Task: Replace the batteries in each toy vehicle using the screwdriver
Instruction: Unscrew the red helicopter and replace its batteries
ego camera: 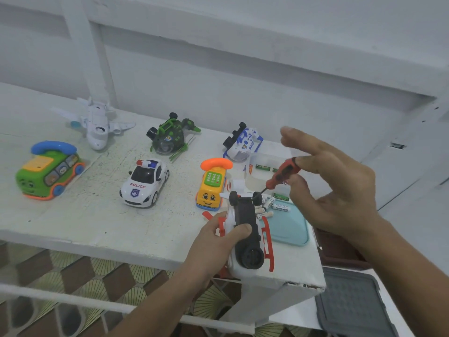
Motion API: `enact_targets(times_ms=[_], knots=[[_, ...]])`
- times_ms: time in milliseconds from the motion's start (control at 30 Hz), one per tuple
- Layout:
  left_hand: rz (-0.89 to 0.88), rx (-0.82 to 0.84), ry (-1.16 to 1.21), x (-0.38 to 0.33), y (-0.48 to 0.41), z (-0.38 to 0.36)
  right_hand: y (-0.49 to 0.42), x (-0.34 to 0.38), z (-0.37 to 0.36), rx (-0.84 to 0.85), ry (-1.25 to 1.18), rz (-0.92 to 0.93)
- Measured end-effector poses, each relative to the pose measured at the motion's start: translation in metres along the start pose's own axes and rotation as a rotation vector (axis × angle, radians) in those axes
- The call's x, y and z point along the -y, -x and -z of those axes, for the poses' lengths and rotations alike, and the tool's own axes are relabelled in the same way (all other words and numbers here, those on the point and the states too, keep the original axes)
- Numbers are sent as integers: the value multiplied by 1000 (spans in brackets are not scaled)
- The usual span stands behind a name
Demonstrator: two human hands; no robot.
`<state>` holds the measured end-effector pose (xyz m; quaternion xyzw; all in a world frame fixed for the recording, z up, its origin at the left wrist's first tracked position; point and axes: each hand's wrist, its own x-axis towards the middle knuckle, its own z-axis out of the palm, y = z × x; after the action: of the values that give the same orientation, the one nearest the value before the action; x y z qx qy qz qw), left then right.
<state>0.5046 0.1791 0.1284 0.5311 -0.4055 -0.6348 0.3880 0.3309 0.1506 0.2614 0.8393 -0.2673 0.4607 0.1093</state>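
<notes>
The white painted counter (97, 222) has a scuffed, speckled top.

The left grip (216, 242) is closed around a white plastic toy helicopter (245, 215) at the counter's near right corner. Thumb lies across the black underside, which faces up. The toy's long axis runs from the near edge away toward the wall. A round black hub is at the near end and a pair of small wheels at the far end. Red skids run along both flanks.

The right grip (335, 190) pinches the top of the screwdriver (281, 175) handle between thumb and fingertips, forefinger raised straight. The handle is orange and black. The dark shaft slants down and left, its tip just beside the far wheels; contact cannot be confirmed.

A smooth teal tray (289, 229) sits right of the helicopter, with white batteries (281, 208) loose at its far edge. Behind it, a clear tub (252, 161) contains green batteries (263, 167).

Six further toys stand on the counter:
- green telephone bus (48, 173)
- white aeroplane (97, 125)
- police car (144, 183)
- dark green helicopter (170, 137)
- blue-and-white helicopter (240, 144), lying tipped
- yellow telephone bus (212, 188)
</notes>
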Motion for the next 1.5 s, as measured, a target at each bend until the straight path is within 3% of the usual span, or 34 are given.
enact_targets(times_ms=[200,433,600,733,900,1067,1167,1233,1333,1500], knots=[[-9,-5,-2,-1,-2,-2,-13,-3,8,168,7,-68],[3,1,-11,-1,-2,-3,-28,-3,12,525,407,74],[-1,-5,-10,-1,-2,-1,-38,4,28,910,406,-60],[-14,-9,-12,-3,-1,-2,-52,10,32,1045,510,-179],[3,-3,-30,-1,0,-5,-54,7,27,998,460,-536],[0,-35,23,2,-2,-1,-20,-30,27,863,49,-921],[-6,-34,44,-2,-3,1,27,-54,26,618,-340,-1180],[-1,-34,57,-3,-3,1,59,-60,23,446,-454,-1285],[10,-34,83,-3,-3,-1,105,-54,13,308,-426,-1350],[19,-29,74,-4,-3,-3,158,-36,1,387,-119,-1182]])
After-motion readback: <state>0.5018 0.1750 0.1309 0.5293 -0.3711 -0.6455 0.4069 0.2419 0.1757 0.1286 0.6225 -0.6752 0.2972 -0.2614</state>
